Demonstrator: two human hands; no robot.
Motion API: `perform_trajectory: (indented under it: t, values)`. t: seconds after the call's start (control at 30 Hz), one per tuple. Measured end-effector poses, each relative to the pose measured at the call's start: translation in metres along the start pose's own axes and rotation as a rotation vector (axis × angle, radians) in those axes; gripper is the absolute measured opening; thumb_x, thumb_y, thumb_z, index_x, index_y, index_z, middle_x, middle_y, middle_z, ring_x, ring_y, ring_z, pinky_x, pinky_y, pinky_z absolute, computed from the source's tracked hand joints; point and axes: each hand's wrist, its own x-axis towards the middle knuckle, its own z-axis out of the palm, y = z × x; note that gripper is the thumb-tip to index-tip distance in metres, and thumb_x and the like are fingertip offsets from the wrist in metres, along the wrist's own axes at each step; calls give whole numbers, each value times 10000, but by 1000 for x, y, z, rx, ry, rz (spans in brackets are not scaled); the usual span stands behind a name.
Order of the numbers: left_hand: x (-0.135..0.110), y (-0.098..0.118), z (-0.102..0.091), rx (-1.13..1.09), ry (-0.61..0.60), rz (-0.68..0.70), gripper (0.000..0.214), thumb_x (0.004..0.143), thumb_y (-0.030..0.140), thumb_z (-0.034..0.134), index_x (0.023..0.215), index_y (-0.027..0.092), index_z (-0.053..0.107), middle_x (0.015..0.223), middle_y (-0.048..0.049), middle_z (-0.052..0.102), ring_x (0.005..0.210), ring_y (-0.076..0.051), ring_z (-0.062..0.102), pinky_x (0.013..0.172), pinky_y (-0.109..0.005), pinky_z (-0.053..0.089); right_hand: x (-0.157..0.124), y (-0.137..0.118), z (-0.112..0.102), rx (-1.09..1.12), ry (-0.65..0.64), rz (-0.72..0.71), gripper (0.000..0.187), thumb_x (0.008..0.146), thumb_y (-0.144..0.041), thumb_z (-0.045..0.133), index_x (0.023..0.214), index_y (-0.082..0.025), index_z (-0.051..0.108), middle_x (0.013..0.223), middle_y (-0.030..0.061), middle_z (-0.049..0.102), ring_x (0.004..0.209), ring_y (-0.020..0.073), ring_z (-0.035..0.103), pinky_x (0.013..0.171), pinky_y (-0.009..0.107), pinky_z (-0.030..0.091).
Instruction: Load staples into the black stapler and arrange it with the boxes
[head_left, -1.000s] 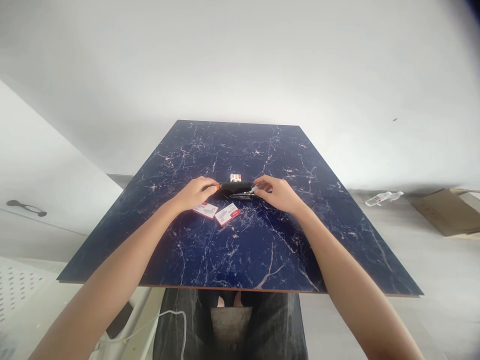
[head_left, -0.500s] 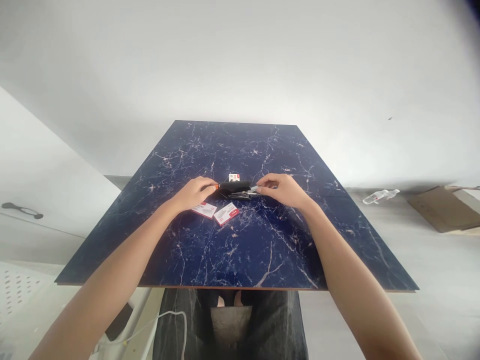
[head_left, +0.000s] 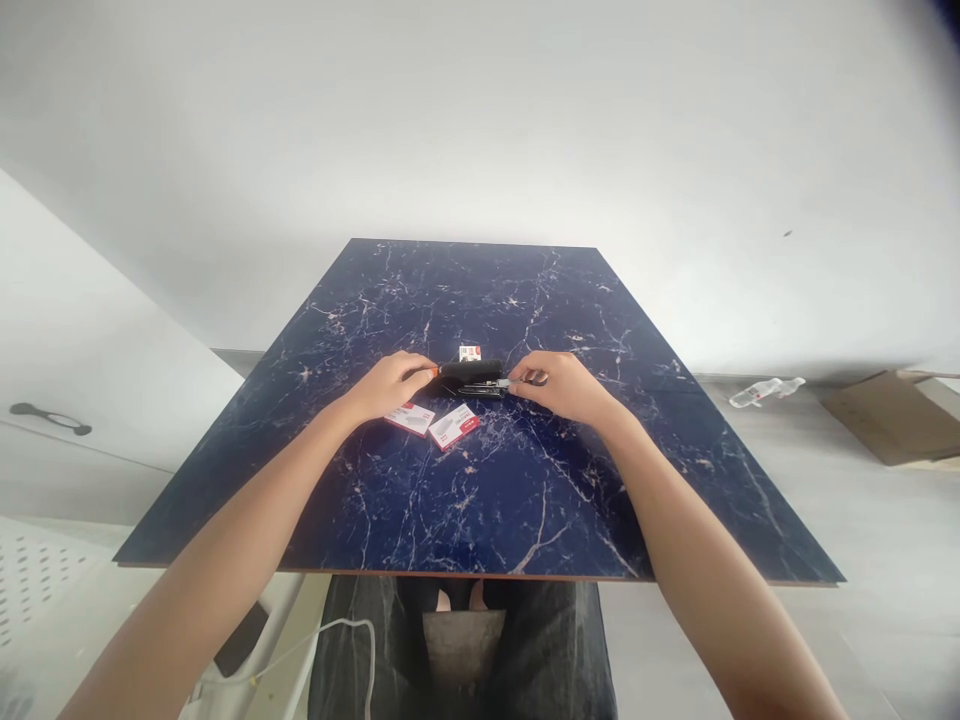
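Note:
A black stapler [head_left: 471, 372] with an orange end lies across the middle of the blue marbled table [head_left: 465, 510]. Its metal track shows along the near side. My left hand [head_left: 396, 383] is closed on the orange end. At the other end, my right hand [head_left: 553, 384] pinches a small silvery metal piece [head_left: 504, 382], perhaps a strip of staples; the fingers partly cover it. Just in front of the stapler lie two small red-and-white boxes, a left box [head_left: 410, 418] partly behind my left hand and a right box [head_left: 454, 427]. Behind the stapler is another small red-and-white box [head_left: 470, 353].
A white wall [head_left: 480, 120] rises beyond the table's far edge. On the floor to the right are a clear plastic bottle [head_left: 766, 392] and a cardboard box [head_left: 885, 415]. A white cable [head_left: 341, 623] hangs below the near edge, left of my lap.
My right hand has turned a little and its fingers have closed in near the stapler's right end. The left hand keeps its hold. The view has shifted slightly.

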Motion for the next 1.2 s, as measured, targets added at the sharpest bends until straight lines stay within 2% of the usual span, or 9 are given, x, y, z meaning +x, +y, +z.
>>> perform_trajectory:
  t: [0.13, 0.2, 0.3, 0.4, 0.5, 0.67, 0.83, 1.0, 1.2]
  values:
    - [0, -1, 1, 4, 4, 11, 449, 1007, 494, 432, 1205, 214, 722, 1267, -87, 706, 1158, -299, 618, 982, -448, 484, -1, -2, 3, -96, -9, -111, 62, 859, -283, 700, 858, -226, 725, 1192, 58, 681, 904, 190, 649, 836, 322, 472]
    - [0, -1, 0, 6, 5, 12, 447, 1006, 493, 429, 1201, 215, 720, 1267, -88, 706, 1160, -299, 616, 987, -451, 482, -3, -4, -1, -144, -9, -102, 77, 860, -291, 688, 879, -218, 704, 1158, 65, 676, 879, 189, 640, 803, 313, 461]
    - [0, 0, -1, 25, -12, 22, 437, 976, 507, 480, 1213, 222, 712, 1282, -91, 695, 1163, -310, 613, 979, -458, 491, -6, -2, -12, -266, -33, 15, 108, 858, -313, 667, 886, -209, 657, 993, 63, 690, 812, 195, 618, 710, 301, 423]
    - [-1, 1, -1, 73, -25, 52, 438, 897, 525, 610, 1212, 235, 704, 1294, -91, 686, 1184, -331, 599, 988, -468, 492, -9, 4, -22, -363, -213, 215, 183, 873, -391, 651, 843, -212, 625, 834, 60, 688, 729, 208, 595, 629, 302, 370]
    - [0, 0, 0, 102, -19, 59, 443, 869, 538, 652, 1191, 238, 703, 1291, -95, 685, 1187, -338, 597, 1006, -480, 486, -9, 9, -23, -356, -313, 263, 250, 917, -425, 582, 774, -220, 576, 727, 39, 661, 635, 187, 554, 587, 301, 328]
    - [1, 0, 1, 103, -18, 73, 427, 880, 523, 651, 1191, 233, 694, 1285, -96, 686, 1184, -332, 600, 1030, -485, 471, -8, 9, -16, -401, -154, 233, 239, 895, -313, 529, 680, -219, 484, 625, 11, 591, 568, 159, 465, 578, 299, 285]
    - [0, 1, 1, 98, -5, 67, 411, 871, 529, 666, 1157, 238, 712, 1282, -96, 689, 1175, -333, 606, 1018, -478, 479, -5, 3, -8, -355, -23, 191, 255, 868, -316, 538, 650, -221, 444, 577, -5, 534, 561, 154, 432, 582, 298, 261]
    - [0, -1, 2, 93, 4, 53, 417, 860, 537, 690, 1165, 253, 718, 1267, -93, 695, 1152, -327, 612, 1010, -473, 479, -2, 4, 2, -314, 15, 155, 270, 834, -313, 561, 619, -224, 425, 543, -18, 490, 534, 146, 399, 572, 303, 245]
    - [0, -1, 2, 108, -6, 25, 436, 864, 539, 690, 1193, 254, 712, 1242, -95, 694, 1117, -322, 619, 954, -450, 497, -1, 5, 2, -267, 9, 162, 279, 811, -311, 588, 620, -224, 404, 536, -27, 476, 526, 138, 394, 569, 298, 257]
